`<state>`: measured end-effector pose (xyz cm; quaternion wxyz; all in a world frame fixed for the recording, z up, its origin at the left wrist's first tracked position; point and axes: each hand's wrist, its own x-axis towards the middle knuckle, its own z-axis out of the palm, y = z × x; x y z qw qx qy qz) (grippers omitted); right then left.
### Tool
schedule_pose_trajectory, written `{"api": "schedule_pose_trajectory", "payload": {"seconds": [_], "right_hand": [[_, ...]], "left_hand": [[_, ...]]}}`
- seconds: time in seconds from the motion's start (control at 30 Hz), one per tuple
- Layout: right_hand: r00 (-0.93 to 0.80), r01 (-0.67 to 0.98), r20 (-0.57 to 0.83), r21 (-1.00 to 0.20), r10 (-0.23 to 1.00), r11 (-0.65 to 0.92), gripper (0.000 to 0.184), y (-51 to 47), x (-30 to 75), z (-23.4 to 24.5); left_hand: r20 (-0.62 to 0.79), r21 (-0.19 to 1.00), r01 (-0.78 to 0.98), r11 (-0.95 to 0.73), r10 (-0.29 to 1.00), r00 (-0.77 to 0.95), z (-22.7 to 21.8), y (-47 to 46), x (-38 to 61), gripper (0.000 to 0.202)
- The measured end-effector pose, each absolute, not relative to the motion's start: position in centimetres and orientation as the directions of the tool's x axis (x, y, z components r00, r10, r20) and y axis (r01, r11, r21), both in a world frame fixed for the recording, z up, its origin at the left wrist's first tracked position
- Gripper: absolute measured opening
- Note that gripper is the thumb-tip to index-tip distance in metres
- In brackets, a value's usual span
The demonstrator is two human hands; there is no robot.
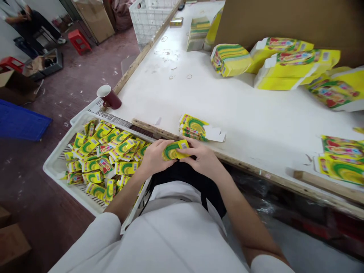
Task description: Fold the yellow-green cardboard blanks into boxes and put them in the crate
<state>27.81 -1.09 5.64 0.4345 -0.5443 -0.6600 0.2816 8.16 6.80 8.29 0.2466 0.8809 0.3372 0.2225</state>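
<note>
A small yellow carton point(171, 151) with a green curved band is held between both hands at the table's front edge. My left hand point(156, 159) is closed around its left end. On the right end, the thumb and fingers of my right hand point(202, 156) grip it. Just beyond the hands, a few flat cartons point(195, 128) lie on the table, one with white flaps sticking out to the right. To my left, a white plastic basket point(54, 167) holds many similar yellow cartons point(96, 163), closed and heaped loosely.
A dark red mug point(110, 97) stands at the table corner. Stacks of flat cartons point(231, 60) and larger yellow packs point(295, 68) lie at the back. More cartons point(341, 163) and a wooden strip point(327, 185) are at the right. A seated person point(25, 22) is far left.
</note>
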Motion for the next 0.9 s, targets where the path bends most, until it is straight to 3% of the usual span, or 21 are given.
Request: {"api": "schedule_pose_trajectory", "payload": {"seconds": [0.1, 0.3, 0.5, 0.7, 0.8, 0.9], "right_hand": [[0.076, 0.475, 0.301, -0.849, 0.951, 0.230, 0.030, -0.9, 26.8, 5.3], [-0.123, 0.496, 0.240, -0.826, 0.963, 0.269, 0.028, -0.8, 27.9, 5.0], [-0.049, 0.507, 0.247, -0.828, 0.968, 0.237, 0.031, -0.8, 27.7, 4.2], [-0.035, 0.453, 0.278, -0.852, 0.960, 0.263, 0.027, -1.1, 27.6, 4.0], [0.064, 0.487, 0.367, -0.823, 0.928, 0.292, 0.026, -1.0, 27.6, 4.1], [0.140, 0.548, 0.450, -0.777, 0.882, 0.310, 0.026, -0.9, 27.5, 4.1]], "left_hand": [[0.250, 0.557, 0.525, -0.644, 0.732, 0.634, 7.9, 6.7, 8.3, 0.052], [0.143, 0.605, 0.494, -0.625, 0.696, 0.704, 7.3, 7.1, 7.6, 0.056], [0.152, 0.543, 0.524, -0.656, 0.691, 0.707, 7.3, 7.5, 8.0, 0.055], [0.130, 0.609, 0.491, -0.622, 0.690, 0.712, 7.1, 7.4, 7.6, 0.059], [0.190, 0.767, 0.453, -0.454, 0.835, 0.516, 6.7, 7.1, 7.5, 0.071], [0.041, 0.972, 0.214, -0.098, 0.967, 0.253, 5.9, 7.0, 7.5, 0.071]]}}
